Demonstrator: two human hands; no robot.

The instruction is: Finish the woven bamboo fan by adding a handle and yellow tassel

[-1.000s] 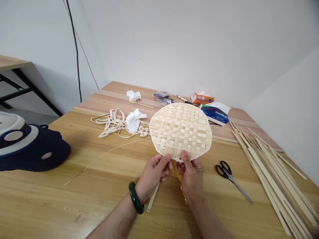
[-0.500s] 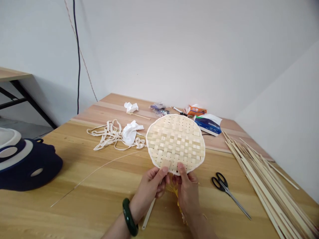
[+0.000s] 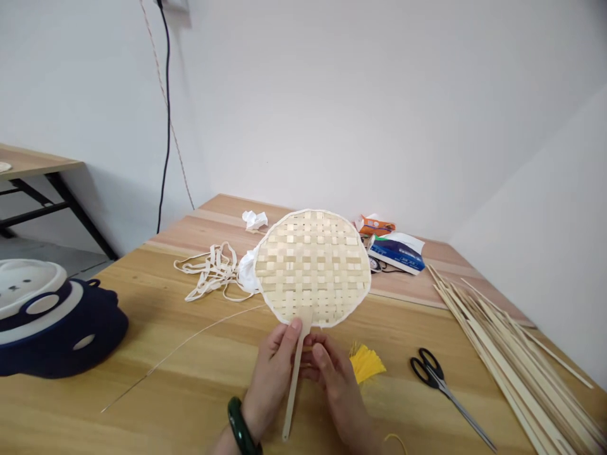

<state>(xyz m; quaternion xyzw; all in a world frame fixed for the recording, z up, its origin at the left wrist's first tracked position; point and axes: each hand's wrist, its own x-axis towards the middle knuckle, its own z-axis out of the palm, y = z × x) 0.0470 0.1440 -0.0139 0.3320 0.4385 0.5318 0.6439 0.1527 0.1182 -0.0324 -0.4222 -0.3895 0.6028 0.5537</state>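
A round woven bamboo fan (image 3: 315, 268) with a pale bound rim is held upright over the table, its flat handle (image 3: 294, 385) pointing down towards me. My left hand (image 3: 272, 363), with a dark green bangle at the wrist, pinches the top of the handle just below the woven face, thumb in front. To the right of the handle is my right hand (image 3: 334, 379), loosely curled with the thumb apart from the fingers. Its fingertips reach close to the handle; whether they touch it I cannot tell. A yellow tassel (image 3: 367, 363) shows beyond the right hand, partly hidden.
Black-handled scissors (image 3: 441, 379) and a bundle of bamboo strips (image 3: 507, 354) lie to the right. A tangle of cloth tape (image 3: 215, 272) and crumpled white tissue (image 3: 255, 220) are at left. Tissue packs (image 3: 398, 251) lie behind. A navy bag-like item (image 3: 61, 328) stands far left.
The fan has shifted left and turned, bringing its handle into fuller view. My right hand has let go of the fan's lower edge and dropped beside the handle. The yellow tassel shows more.
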